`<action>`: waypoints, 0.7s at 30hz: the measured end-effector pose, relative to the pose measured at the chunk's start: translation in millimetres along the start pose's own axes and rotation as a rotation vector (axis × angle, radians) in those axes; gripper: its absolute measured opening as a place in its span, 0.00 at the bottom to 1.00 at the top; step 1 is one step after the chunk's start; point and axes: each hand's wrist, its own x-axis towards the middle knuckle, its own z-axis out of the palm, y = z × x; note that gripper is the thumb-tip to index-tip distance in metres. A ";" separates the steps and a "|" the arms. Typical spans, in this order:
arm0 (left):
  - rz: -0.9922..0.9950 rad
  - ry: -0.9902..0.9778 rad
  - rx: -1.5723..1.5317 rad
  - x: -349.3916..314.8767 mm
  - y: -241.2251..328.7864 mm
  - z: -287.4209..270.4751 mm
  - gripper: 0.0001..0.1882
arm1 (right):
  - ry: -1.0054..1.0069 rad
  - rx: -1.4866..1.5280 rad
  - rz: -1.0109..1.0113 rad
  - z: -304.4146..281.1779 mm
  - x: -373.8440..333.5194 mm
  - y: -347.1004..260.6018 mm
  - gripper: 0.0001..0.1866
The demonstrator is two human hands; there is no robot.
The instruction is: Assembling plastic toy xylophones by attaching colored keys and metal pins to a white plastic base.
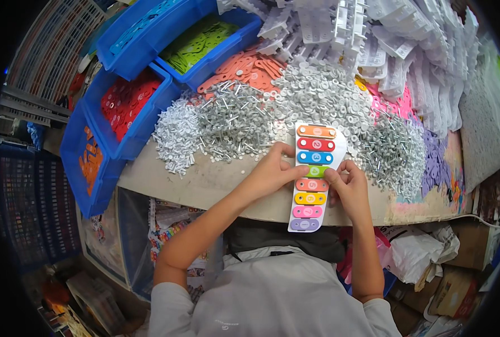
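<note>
A toy xylophone (310,199) with a white base and a row of coloured bars stands tilted at the table's front edge. My left hand (271,175) is closed on its left side, thumb lying on the left end of the green bar (316,171). At that bar's right end, my right hand (349,186) presses with its thumb, its other fingers curled by the base's right edge. Whether a small part sits under that thumb is hidden. White round caps show on the orange, red and blue bars above; the lower bars show small fasteners or holes at their ends.
Behind lie heaps of white round caps (323,90), metal pins (233,115), small white sleeves (177,132) and more pins (393,149). Blue bins (127,147) of coloured bars stand left. White plastic bases (396,42) are piled at the back right; purple bars (434,160) lie right.
</note>
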 end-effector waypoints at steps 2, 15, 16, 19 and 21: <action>-0.142 -0.208 -0.114 7.5 6.5 -1.5 0.31 | -0.042 -0.004 0.048 -1.9 2.9 -4.7 0.13; 0.039 -0.181 -0.103 13.1 5.0 7.8 0.19 | 0.064 0.044 -0.048 12.3 5.9 11.3 0.14; 0.045 -0.210 -0.101 12.8 4.1 5.8 0.19 | 0.103 0.020 -0.076 13.9 6.9 18.2 0.14; -0.066 -0.227 -0.145 13.8 0.9 -2.1 0.22 | 0.135 0.065 -0.069 18.9 3.8 9.8 0.14; -0.039 -0.208 -0.139 11.6 -3.6 -5.1 0.22 | 0.083 0.025 -0.091 19.3 6.0 13.3 0.14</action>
